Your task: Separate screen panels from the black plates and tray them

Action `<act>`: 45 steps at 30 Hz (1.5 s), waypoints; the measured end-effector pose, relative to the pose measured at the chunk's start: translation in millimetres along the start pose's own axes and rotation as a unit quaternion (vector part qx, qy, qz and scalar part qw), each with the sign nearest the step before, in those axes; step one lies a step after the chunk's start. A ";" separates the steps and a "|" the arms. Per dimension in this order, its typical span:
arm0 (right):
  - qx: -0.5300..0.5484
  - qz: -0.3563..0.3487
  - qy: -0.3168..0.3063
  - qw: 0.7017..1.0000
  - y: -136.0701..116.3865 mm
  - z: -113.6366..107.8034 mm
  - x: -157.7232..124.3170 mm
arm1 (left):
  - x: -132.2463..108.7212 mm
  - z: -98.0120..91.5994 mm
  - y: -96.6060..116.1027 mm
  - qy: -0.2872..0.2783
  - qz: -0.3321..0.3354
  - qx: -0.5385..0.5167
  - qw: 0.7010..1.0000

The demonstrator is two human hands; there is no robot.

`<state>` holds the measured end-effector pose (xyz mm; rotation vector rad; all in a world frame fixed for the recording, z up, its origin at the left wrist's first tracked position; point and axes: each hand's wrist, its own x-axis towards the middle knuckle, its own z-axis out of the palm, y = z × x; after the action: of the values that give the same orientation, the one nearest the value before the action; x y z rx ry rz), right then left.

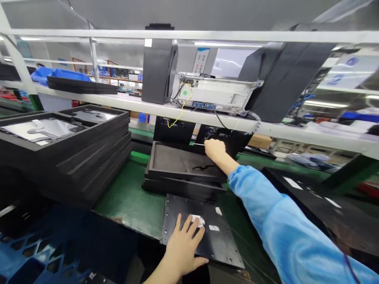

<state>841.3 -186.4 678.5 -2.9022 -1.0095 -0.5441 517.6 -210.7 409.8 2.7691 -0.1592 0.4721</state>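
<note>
My left hand [182, 248] lies flat with fingers spread on a black flat panel [219, 240] at the bench's front edge. The panel has holes along its edges and several white labels. Over the back of the bench, my right hand [215, 150] is closed in a fist, and a thin pale rod [199, 144] sticks out of it to the left. What the rod belongs to is hidden by the fingers. Just below that hand sits a stack of black foam trays [177, 156], the top one with a dark curved strip [204, 167] in it. Dark panels [173, 130] stand upright behind the stack.
Tall stacked black foam trays [89, 154] holding silvery parts stand on the left of the green bench [133, 201]. A white shelf beam [139, 104] crosses above, carrying a white device [219, 92] with cables. A blue crate [44, 260] is lower left; a large black panel [296, 197] lies right.
</note>
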 end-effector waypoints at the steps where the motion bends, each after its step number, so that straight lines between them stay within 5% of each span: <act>1: -0.006 -0.014 -0.001 1.000 -9.8 3.1 0.4 | 0.2 -0.7 0.0 -0.002 0.000 -0.001 1.000; 13: -0.081 -0.171 0.039 0.981 -50.2 7.8 16.5 | 2.1 -11.4 0.3 -0.046 -0.006 -0.057 0.997; 19: -0.127 -0.310 0.047 0.941 -59.5 6.1 3.5 | 3.4 -11.0 1.9 -0.044 -0.015 -0.069 0.997; 27: -0.181 -0.432 0.082 0.880 -65.1 -23.8 15.7 | 0.4 -4.6 -0.5 -0.025 -0.004 -0.028 0.999; 31: -0.196 -0.427 0.093 0.878 -64.3 -19.6 24.0 | -0.6 -4.6 -0.5 -0.018 0.003 -0.028 0.999; 39: -0.218 -0.315 0.066 0.921 -46.5 37.6 10.0 | 0.7 -4.5 0.5 -0.015 0.008 -0.028 0.999; 45: -0.210 -0.241 0.050 0.946 -45.2 55.7 -4.8 | 1.8 0.9 -0.8 -0.001 0.009 -0.023 1.000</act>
<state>828.2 -146.1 620.4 -2.9035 -1.7994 -1.0279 519.7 -210.3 409.4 2.7258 -0.1935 0.4636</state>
